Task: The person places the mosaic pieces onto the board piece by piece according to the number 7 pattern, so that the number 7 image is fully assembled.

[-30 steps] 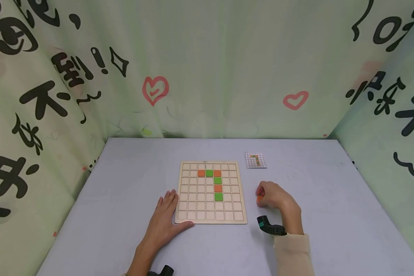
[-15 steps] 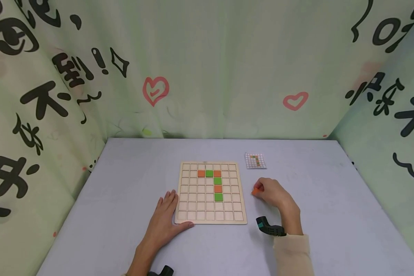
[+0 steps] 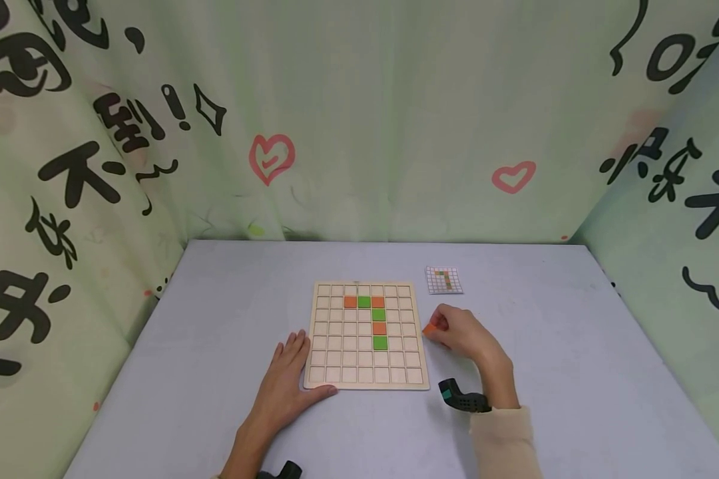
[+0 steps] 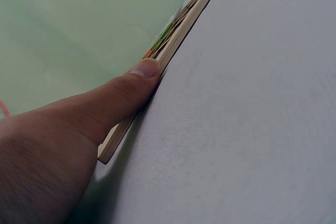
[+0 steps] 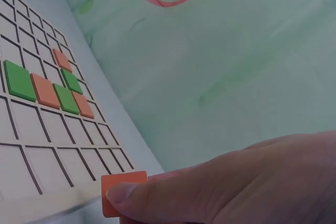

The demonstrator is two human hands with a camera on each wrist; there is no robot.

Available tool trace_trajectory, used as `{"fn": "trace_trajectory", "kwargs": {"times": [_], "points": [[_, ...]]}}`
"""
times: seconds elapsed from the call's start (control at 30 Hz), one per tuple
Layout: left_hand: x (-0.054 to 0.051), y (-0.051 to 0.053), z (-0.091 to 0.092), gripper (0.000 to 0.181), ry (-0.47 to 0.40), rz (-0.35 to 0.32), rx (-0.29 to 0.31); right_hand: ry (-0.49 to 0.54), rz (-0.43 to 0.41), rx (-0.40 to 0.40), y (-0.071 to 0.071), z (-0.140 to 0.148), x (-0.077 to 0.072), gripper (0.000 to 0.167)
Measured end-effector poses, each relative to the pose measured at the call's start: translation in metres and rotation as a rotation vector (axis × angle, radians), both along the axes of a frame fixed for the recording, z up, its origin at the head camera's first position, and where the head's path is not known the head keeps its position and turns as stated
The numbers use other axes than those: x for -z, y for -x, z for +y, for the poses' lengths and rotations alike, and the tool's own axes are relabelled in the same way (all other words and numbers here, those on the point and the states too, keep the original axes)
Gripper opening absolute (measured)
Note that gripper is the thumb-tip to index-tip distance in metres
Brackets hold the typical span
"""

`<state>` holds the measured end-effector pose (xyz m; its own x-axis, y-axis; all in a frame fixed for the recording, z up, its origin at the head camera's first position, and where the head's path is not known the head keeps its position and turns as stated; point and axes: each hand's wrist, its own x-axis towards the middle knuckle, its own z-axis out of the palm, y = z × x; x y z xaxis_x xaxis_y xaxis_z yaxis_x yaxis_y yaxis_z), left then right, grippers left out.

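Observation:
A square wooden grid board lies on the table. Several orange and green tiles sit in its cells, such as an orange tile and a green tile. My left hand rests at the board's left side with straight fingers, its thumb on the near edge. Just off the board's right edge, my right hand pinches an orange square tile between thumb and fingers. Another bit of orange shows below that tile in the right wrist view; whether it is a second tile I cannot tell.
A small card printed with a grid and a coloured pattern lies on the table beyond the board's right corner. The pale table is backed by a green curtain with hearts and dark lettering.
My right hand has moved left and slightly away from me toward the board, with the orange tile now showing more at its fingertips. The left hand has stayed in place.

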<state>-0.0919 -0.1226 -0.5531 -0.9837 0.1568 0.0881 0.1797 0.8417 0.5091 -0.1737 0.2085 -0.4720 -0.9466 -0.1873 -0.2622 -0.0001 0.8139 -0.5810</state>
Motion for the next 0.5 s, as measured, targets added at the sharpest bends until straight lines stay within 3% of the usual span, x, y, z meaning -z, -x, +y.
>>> {"fn": "trace_trajectory", "kwargs": {"times": [0.5], "points": [[0.002,0.001,-0.001,0.110,-0.005,0.004,0.003,0.016,0.046,-0.119,0.000,-0.026,0.003,0.011]]}}
